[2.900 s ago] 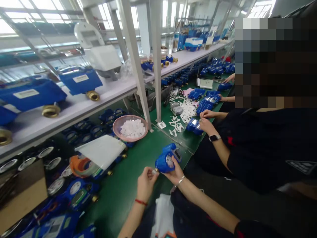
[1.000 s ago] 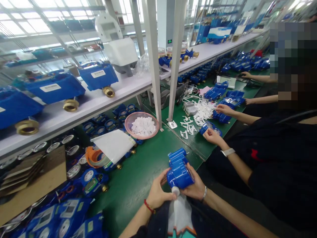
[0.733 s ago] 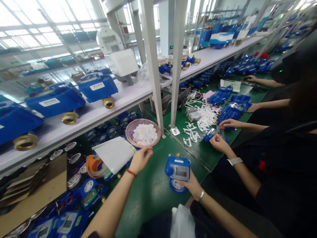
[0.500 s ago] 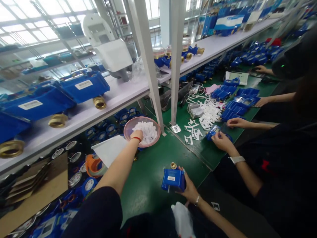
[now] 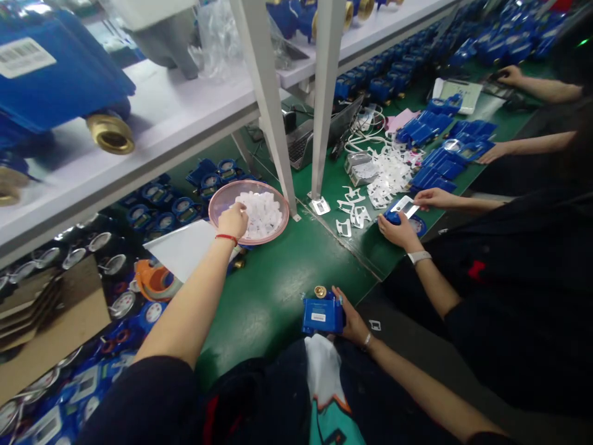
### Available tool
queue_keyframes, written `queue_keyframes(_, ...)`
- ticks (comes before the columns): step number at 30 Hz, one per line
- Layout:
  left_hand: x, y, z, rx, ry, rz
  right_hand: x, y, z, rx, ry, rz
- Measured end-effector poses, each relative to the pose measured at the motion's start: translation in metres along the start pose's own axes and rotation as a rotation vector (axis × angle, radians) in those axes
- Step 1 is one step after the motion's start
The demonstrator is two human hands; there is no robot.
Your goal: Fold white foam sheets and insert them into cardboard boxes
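Note:
My left hand (image 5: 233,220) is over the left part of a pink plastic basket (image 5: 217,201) heaped with small white plastic pieces (image 5: 263,213). Its fingers are drawn together, and what they pinch, if anything, is hidden. Close to my body, my right hand (image 5: 353,318) grips a blue water meter (image 5: 323,314) by its right side. A white label is on the meter's near face, and a brass threaded end (image 5: 320,291) sticks out at its far side.
At right, a co-worker's hands (image 5: 402,232) hold a blue meter and a white plate. White frames (image 5: 354,213) lie on the green table (image 5: 264,278). Two white posts (image 5: 324,99) rise beside the basket. An orange tape dispenser (image 5: 151,278) and several meters are at left.
My left hand has shifted from the basket's middle toward its left side. My right hand still holds the meter. The view has tilted down, and the co-worker has brought a white plate over their meter.

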State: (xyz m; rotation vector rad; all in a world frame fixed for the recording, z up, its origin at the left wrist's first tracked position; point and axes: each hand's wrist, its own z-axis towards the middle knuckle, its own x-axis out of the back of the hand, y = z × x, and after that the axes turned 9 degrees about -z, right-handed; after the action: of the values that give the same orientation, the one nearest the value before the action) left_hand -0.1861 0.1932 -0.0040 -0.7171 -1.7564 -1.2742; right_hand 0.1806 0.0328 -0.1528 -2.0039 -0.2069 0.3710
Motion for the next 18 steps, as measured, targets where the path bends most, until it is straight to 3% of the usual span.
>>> queue_keyframes(3, -0.033, 0.016, -0.05, -0.109, -0.187, -0.276, 0.004, 0.006, -0.006, 0.055, 0.015, -0.089)
queue_keyframes(5, -0.069, 0.027, -0.091, -0.161, -0.438, -0.648, 0.006, 0.008, -0.011, 0.074, 0.027, -0.126)
queue_keyframes(8, -0.121, 0.038, -0.142, -0.086, -0.676, -0.876, 0.005, 0.006, -0.015, -0.016, 0.098, -0.052)
queue_keyframes(12, -0.156, 0.041, -0.171, -0.053, -0.713, -0.922, 0.004, 0.003, -0.018, -0.097, 0.12, 0.001)
queue_keyframes(18, -0.165, 0.042, -0.171, -0.022, -0.736, -0.992, 0.008, 0.001, -0.02, -0.13, 0.062, 0.075)
